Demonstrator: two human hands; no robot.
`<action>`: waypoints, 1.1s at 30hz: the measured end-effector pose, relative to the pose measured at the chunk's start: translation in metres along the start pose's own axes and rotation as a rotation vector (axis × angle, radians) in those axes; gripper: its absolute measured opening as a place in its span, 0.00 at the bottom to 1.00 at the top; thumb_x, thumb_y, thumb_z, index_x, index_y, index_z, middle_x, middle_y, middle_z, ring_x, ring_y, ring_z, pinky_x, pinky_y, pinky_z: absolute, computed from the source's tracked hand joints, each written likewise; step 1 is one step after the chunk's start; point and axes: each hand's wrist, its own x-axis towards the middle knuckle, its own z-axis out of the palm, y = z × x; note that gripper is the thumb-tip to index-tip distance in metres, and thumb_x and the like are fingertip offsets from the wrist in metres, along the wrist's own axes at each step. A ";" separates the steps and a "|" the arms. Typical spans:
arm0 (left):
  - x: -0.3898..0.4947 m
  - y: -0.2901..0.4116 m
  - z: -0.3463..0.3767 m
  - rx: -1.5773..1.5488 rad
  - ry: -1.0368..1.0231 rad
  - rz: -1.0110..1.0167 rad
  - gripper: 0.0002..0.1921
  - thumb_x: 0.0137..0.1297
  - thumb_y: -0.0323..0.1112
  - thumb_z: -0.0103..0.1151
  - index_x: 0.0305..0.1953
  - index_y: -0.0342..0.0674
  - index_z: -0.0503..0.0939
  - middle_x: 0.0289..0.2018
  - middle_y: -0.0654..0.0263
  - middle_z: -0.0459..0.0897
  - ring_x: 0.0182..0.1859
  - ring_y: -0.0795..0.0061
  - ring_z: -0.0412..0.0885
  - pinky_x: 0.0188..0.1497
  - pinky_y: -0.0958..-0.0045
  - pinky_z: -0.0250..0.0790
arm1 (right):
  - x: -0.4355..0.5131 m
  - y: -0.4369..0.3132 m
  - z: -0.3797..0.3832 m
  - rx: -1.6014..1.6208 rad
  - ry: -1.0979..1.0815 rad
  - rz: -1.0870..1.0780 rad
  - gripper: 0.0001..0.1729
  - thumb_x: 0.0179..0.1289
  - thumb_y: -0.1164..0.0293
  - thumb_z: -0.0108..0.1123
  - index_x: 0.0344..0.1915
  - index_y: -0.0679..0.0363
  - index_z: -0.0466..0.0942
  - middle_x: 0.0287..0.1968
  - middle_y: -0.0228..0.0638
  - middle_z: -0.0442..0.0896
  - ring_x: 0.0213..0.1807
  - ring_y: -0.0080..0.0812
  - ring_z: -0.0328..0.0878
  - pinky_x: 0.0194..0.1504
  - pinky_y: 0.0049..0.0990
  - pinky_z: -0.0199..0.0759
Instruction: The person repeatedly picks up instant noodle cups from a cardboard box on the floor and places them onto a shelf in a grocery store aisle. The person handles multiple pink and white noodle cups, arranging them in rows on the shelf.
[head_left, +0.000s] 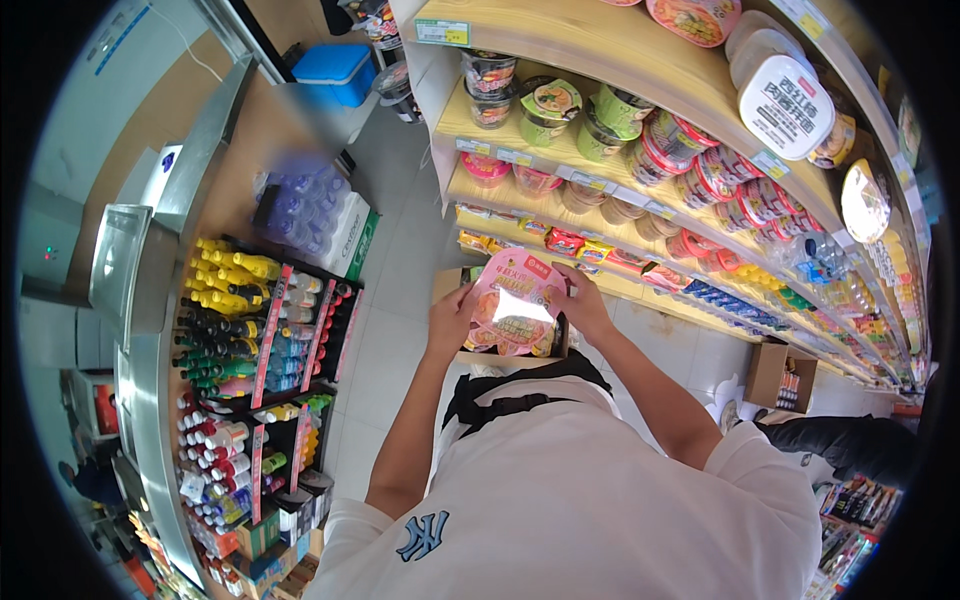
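Between my two hands is a pink instant noodle tub (517, 289) with a printed lid that catches a bright glare. My left hand (452, 319) grips its left edge, and my right hand (583, 304) grips the opposite edge. Just below the tub, an open cardboard box (448, 283) stands on the floor and holds several colourful packages, partly hidden by the tub and my hands. The shelf unit (487, 120) with instant noodles rises in front of me and to the right.
Drink bottles fill a rack (266, 322) along the counter at left. Shrink-wrapped bottles (307, 202) sit on a carton beyond it. Another open cardboard box (780, 375) lies at right, near a person's dark-clad leg (832, 442). A blue cooler box (335, 73) stands at the back.
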 end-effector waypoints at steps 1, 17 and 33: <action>0.002 0.007 0.001 -0.017 -0.016 -0.023 0.18 0.75 0.39 0.56 0.58 0.35 0.81 0.38 0.60 0.88 0.35 0.79 0.85 0.35 0.73 0.82 | -0.002 -0.005 -0.001 -0.049 0.061 -0.012 0.30 0.62 0.76 0.66 0.65 0.65 0.73 0.56 0.43 0.81 0.54 0.29 0.79 0.47 0.27 0.77; 0.008 0.098 0.000 -0.270 0.030 -0.018 0.22 0.79 0.45 0.52 0.62 0.34 0.77 0.44 0.63 0.86 0.42 0.78 0.86 0.42 0.74 0.82 | -0.001 -0.067 -0.026 0.147 0.159 -0.212 0.31 0.67 0.77 0.62 0.70 0.65 0.67 0.57 0.35 0.79 0.57 0.26 0.75 0.56 0.27 0.76; 0.025 0.211 0.009 -0.303 0.220 0.189 0.23 0.80 0.47 0.48 0.61 0.33 0.78 0.43 0.66 0.86 0.42 0.81 0.85 0.42 0.77 0.80 | 0.007 -0.156 -0.070 0.247 -0.010 -0.336 0.35 0.71 0.67 0.63 0.72 0.64 0.63 0.59 0.40 0.77 0.55 0.26 0.78 0.50 0.26 0.78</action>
